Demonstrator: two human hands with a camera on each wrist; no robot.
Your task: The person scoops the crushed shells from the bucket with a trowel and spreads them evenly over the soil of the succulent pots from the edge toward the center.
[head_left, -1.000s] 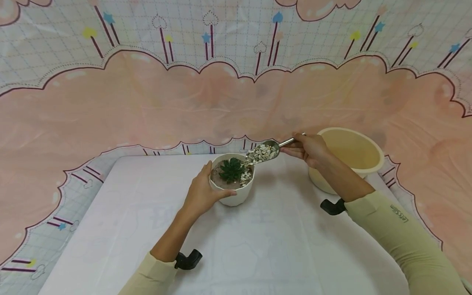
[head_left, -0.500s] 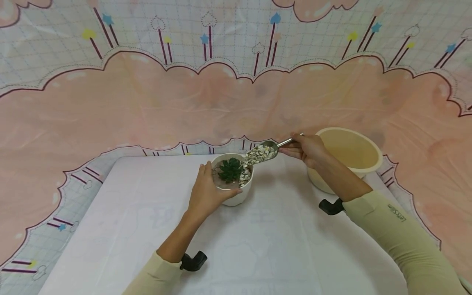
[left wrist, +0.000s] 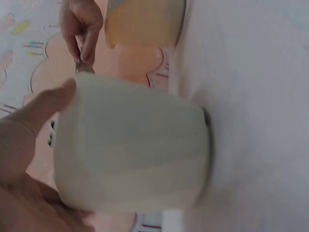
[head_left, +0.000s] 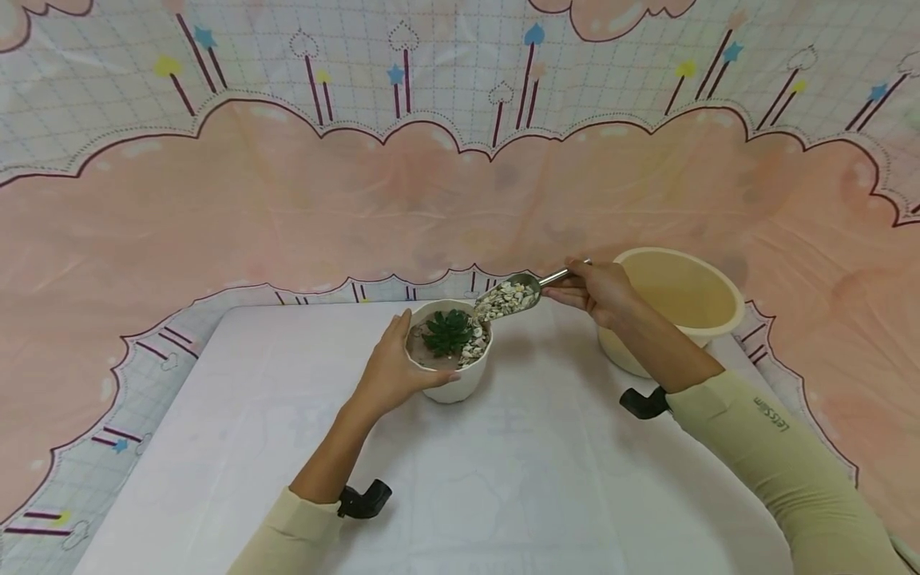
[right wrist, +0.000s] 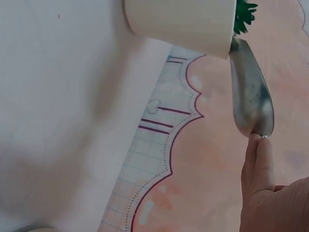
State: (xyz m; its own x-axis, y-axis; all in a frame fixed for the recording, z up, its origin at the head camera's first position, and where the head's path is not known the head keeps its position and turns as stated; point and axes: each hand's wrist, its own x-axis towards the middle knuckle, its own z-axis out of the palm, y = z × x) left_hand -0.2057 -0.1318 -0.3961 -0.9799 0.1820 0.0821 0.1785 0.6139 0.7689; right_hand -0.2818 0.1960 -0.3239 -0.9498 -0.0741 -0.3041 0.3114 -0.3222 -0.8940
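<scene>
A white faceted flower pot [head_left: 460,389] stands on the table with a small green succulent [head_left: 447,333] in it. My left hand [head_left: 388,363] holds the pot's left side, thumb at the near rim and fingers around the far side. In the left wrist view the pot [left wrist: 130,145] hides most of its contents. Pale stone chips [head_left: 474,347] lie right of the plant on greyish soil. My right hand [head_left: 604,291] pinches the handle of a metal scoop [right wrist: 253,92] loaded with pebbles [head_left: 506,298]. Its tip is at the pot's right rim, tilted down toward it.
A cream-yellow bucket [head_left: 625,351] stands at the right, behind my right forearm; its contents are not visible. The white table [head_left: 575,479] ends just behind the pot. A pink patterned cloth [head_left: 359,216] hangs behind it.
My left hand shifted slightly right along the pot, then back left, its thumb sliding along the near rim. The scoop and right hand stay nearly still.
</scene>
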